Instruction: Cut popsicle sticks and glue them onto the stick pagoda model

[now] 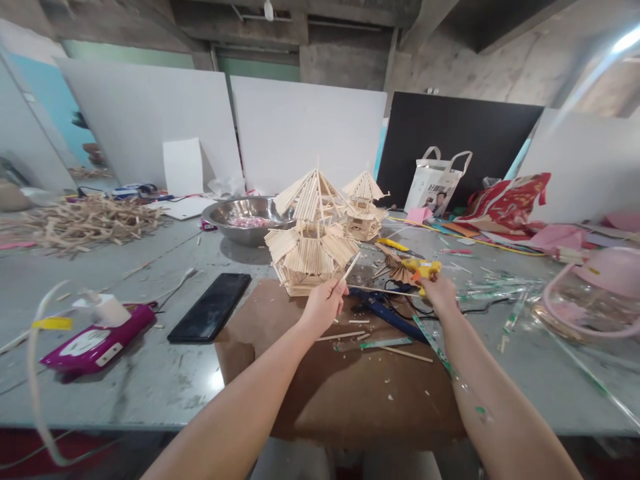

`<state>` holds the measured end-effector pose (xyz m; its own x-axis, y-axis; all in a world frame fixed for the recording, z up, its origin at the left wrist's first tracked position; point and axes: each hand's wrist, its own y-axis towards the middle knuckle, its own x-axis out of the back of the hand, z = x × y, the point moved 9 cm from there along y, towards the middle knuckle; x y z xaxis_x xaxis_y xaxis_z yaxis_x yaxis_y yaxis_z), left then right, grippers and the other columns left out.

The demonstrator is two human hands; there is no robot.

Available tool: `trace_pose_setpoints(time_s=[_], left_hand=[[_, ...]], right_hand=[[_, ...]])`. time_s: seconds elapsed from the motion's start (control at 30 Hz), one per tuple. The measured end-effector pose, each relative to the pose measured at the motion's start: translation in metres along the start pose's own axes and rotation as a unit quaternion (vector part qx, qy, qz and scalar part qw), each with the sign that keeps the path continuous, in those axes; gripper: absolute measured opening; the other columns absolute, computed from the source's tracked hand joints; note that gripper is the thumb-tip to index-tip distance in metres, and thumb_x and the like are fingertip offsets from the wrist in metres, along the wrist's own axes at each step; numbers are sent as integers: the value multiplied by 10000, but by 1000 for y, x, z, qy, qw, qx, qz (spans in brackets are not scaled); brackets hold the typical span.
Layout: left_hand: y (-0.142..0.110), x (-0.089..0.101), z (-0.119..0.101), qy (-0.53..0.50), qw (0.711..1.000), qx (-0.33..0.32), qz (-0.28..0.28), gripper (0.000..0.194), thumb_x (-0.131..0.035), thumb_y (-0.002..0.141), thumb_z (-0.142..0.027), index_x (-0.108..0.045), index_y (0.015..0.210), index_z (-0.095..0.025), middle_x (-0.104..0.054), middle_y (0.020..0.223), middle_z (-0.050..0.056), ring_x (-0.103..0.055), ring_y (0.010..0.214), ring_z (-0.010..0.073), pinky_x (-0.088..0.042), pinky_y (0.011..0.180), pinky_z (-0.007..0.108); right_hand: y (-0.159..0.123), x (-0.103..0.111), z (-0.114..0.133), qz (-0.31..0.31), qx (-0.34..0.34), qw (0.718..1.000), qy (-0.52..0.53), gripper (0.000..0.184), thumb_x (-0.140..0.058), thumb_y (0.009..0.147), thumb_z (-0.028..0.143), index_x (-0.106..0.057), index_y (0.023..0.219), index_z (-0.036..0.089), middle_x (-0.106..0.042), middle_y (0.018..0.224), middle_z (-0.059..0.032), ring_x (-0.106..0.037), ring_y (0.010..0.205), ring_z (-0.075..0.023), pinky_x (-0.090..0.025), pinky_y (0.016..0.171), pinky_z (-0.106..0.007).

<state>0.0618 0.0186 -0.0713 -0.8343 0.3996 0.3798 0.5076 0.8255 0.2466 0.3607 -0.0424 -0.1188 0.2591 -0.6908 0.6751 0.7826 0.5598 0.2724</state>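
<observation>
My left hand [324, 308] is closed on a thin wooden stick [352, 265], whose free end points up and to the right. Just behind that hand stands a pagoda model [314, 253] built of wooden sticks, with a pointed upper roof and a wider lower one. My right hand [440, 293] grips a yellow glue gun [423, 269], its nozzle turned left. Between the hands lie blue-handled pliers [387, 313], and another long thin stick stretches above them; whether the left hand holds this one too, I cannot tell. A smaller stick pagoda [364, 207] stands farther back.
A brown board [350, 400] with loose sticks lies in front. Leftward are a black phone [210, 308], a purple power strip [100, 340], a steel bowl [235, 230] and a stick pile [95, 220]. Plastic wrappers [500, 293] and a pink-lidded container [595, 293] are right.
</observation>
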Motion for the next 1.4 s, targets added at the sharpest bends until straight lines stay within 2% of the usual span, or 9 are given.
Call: trace_pose_setpoints(time_s=[0.2, 0.27, 0.4, 0.57, 0.73, 0.9, 1.03, 1.23, 1.4], left_hand=[[0, -1, 0, 2, 1000, -2, 2, 298, -320, 763, -400, -451, 635, -164, -394, 342, -65, -363, 351, 74, -311, 442, 191], [0, -1, 1, 2, 1000, -2, 3, 296, -327, 759, -402, -451, 633, -164, -392, 339, -65, -361, 349, 74, -310, 443, 193], [1, 0, 2, -3, 1000, 0, -4, 299, -328, 756, -402, -451, 621, -165, -388, 339, -64, -359, 349, 77, -307, 444, 198], [0, 0, 1, -5, 1000, 9, -4, 291, -332, 755, -394, -448, 615, -167, -394, 344, -62, -358, 350, 77, -296, 434, 196], [-1, 1, 1, -7, 1000, 4, -7, 297, -331, 759, -402, -451, 629, -163, -396, 346, -62, -350, 348, 73, -287, 426, 192], [-2, 5, 0, -8, 1000, -14, -25, 318, -317, 765, -421, -457, 650, -159, -403, 356, -60, -365, 366, 71, -308, 448, 190], [-3, 7, -3, -21, 999, -29, -34, 324, -311, 768, -427, -459, 664, -158, -389, 361, -64, -358, 360, 67, -301, 438, 188], [-3, 9, -3, -40, 998, -28, -42, 318, -323, 763, -431, -452, 664, -158, -370, 376, -68, -356, 360, 61, -283, 409, 179], [-4, 8, -4, -51, 998, -17, -39, 316, -331, 758, -431, -447, 654, -156, -375, 374, -68, -359, 355, 60, -285, 406, 178]], right_hand=[[-16, 23, 38, -29, 48, 989, -137, 276, -453, 662, 346, -575, 818, 154, -588, 838, -115, -523, 832, -237, -367, 678, -322], [-33, 4, 71, 88, 162, 977, -105, 259, -410, 706, 369, -584, 735, 179, -607, 753, -55, -543, 734, -174, -365, 637, -258], [-90, -37, 104, 332, 289, 887, -137, 291, -456, 671, 462, -576, 632, 200, -607, 651, -6, -539, 628, -139, -323, 521, -220], [-106, -34, 105, 296, 293, 863, -286, 314, -560, 566, 472, -566, 745, 215, -612, 813, -37, -545, 741, -202, -278, 500, -235], [-112, -35, 112, 293, 331, 846, -299, 186, -507, 629, 349, -575, 718, 201, -611, 802, -58, -551, 737, -208, -287, 508, -242], [-98, -31, 114, 292, 325, 888, -140, 201, -501, 643, 368, -566, 705, 188, -605, 707, -34, -545, 671, -179, -337, 549, -252], [-78, -22, 107, 317, 226, 915, 105, 230, -532, 629, 365, -540, 757, 174, -586, 664, -10, -538, 598, -143, -380, 554, -248], [-64, -4, 101, 272, 70, 822, 495, 274, -576, 608, 369, -491, 802, 196, -562, 728, 10, -539, 592, -114, -426, 578, -264], [-56, 12, 93, 190, 26, 772, 607, 182, -534, 634, 371, -468, 690, 210, -396, 505, 80, -404, 421, -56, -421, 521, -230]])
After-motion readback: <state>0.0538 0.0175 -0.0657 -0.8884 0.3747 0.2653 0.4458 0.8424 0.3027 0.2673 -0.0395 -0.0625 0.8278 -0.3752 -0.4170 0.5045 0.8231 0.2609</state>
